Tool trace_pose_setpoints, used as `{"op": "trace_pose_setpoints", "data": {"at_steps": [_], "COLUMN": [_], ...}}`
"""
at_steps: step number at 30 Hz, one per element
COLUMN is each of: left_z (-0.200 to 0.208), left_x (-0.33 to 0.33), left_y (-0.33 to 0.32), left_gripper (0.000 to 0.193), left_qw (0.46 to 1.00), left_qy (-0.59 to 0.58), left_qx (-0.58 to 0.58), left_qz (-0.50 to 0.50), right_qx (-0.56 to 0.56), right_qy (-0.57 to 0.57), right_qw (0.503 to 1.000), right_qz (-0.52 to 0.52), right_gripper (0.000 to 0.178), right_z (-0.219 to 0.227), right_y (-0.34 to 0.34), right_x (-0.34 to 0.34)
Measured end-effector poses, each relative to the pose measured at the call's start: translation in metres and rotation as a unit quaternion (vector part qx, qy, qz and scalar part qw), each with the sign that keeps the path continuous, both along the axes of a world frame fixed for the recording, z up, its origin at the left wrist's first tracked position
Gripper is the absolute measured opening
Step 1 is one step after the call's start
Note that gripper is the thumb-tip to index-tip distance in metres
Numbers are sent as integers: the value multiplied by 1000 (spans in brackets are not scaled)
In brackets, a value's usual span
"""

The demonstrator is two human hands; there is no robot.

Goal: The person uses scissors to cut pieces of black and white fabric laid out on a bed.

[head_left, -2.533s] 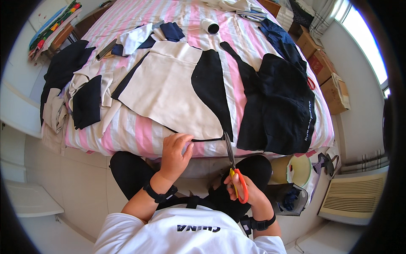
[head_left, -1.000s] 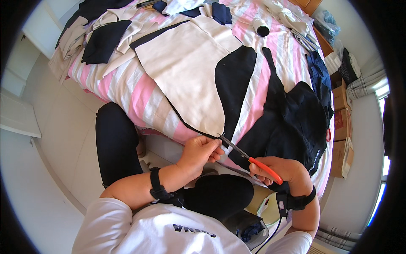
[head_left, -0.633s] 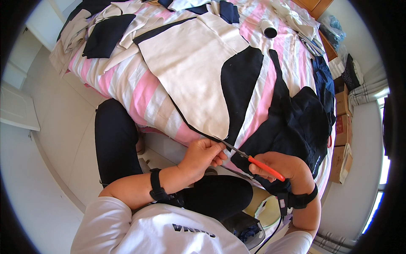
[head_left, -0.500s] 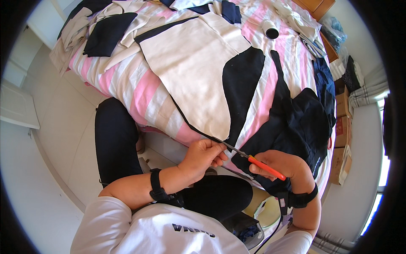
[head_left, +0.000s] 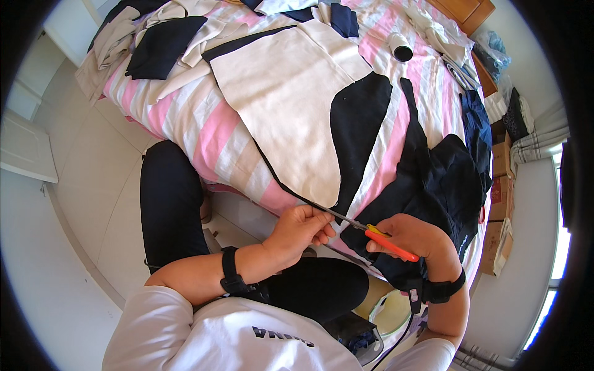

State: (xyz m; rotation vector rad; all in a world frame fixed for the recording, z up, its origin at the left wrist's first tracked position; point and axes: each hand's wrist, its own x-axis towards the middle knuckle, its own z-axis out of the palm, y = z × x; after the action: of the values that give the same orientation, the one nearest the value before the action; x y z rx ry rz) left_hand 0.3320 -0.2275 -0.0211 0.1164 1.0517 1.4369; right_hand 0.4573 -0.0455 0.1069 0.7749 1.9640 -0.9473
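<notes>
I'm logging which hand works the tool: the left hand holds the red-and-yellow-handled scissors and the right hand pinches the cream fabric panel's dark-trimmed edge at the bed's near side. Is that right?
Not quite: the hands are swapped. In the head view the right hand holds the red-and-yellow-handled scissors, while the left hand pinches the dark-trimmed edge of the cream fabric panel at the near side of the pink-and-white striped bed.

White tee – blk trousers, wristbands

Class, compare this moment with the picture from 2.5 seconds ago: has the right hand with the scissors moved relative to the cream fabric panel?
Yes. The right hand and scissors now sit right of the cream fabric panel's lower tip, blades pointing left; earlier they pointed up along its edge.
</notes>
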Motion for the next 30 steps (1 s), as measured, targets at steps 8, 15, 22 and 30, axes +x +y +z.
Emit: {"op": "trace_pose_setpoints", "data": {"at_steps": [8, 15, 22, 30], "left_z": [0, -1, -3, -3], "left_x": [2, 3, 2, 0], "left_y": [-1, -1, -2, -5], "left_gripper": [17, 16, 16, 15], "left_qw": [1000, 1000, 1000, 999], "left_qy": [5, -7, -18, -14], "left_qx": [2, 5, 17, 25], "left_qz": [4, 3, -2, -24], "right_qx": [16, 17, 8, -41], "right_qy": [-17, -27, -39, 53], "right_qw": [999, 999, 998, 995], "right_qz": [-32, -39, -55, 68], "right_gripper": [53, 52, 50, 68], "right_z": [2, 0, 1, -24], "right_y": [2, 8, 5, 16], "right_x": [-3, -1, -4, 23]}}
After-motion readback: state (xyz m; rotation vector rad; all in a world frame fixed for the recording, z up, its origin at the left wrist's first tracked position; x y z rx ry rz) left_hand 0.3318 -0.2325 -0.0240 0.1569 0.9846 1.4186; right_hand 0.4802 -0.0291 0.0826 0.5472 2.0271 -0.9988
